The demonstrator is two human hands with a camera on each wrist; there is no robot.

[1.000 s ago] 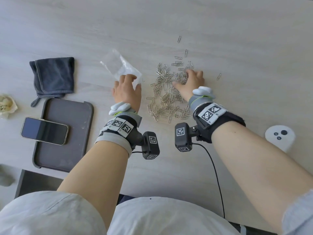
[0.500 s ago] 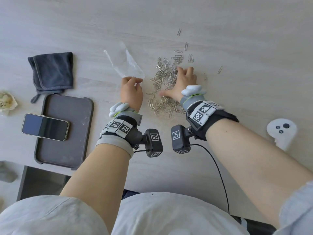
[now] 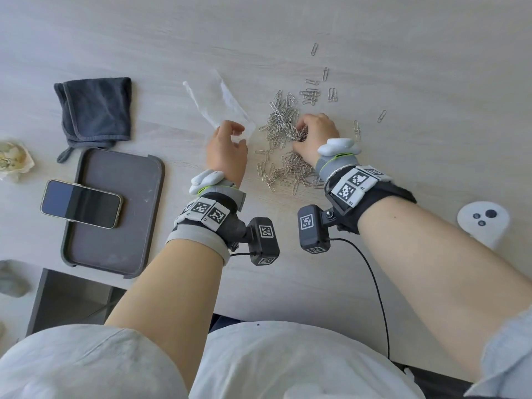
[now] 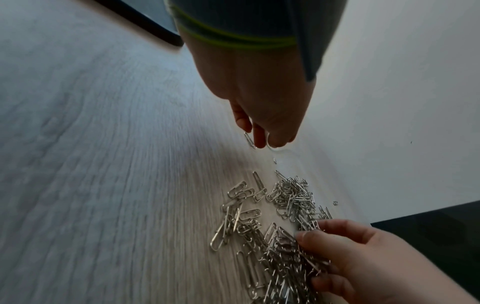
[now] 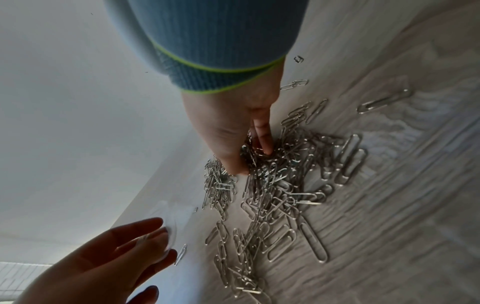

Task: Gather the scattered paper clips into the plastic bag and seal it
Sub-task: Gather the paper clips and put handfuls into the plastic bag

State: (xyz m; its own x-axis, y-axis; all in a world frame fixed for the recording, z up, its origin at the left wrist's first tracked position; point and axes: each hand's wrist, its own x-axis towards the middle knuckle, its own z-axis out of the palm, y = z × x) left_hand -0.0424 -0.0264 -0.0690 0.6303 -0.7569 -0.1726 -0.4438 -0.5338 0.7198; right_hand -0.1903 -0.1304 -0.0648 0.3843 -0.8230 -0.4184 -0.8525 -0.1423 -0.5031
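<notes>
Nearest, left hand (image 3: 227,151): fingers curled, pinching the near edge of the clear plastic bag (image 3: 218,105).
Right hand (image 3: 315,136): fingers clenched around a bunch of silver wire paper clips (image 3: 283,122), picked from the heap on the pale wood-grain table (image 3: 431,82).
Clear plastic bag: lies flat left of the heap, running away from the left hand.
Farthest: a few stray clips beyond the heap.
</notes>
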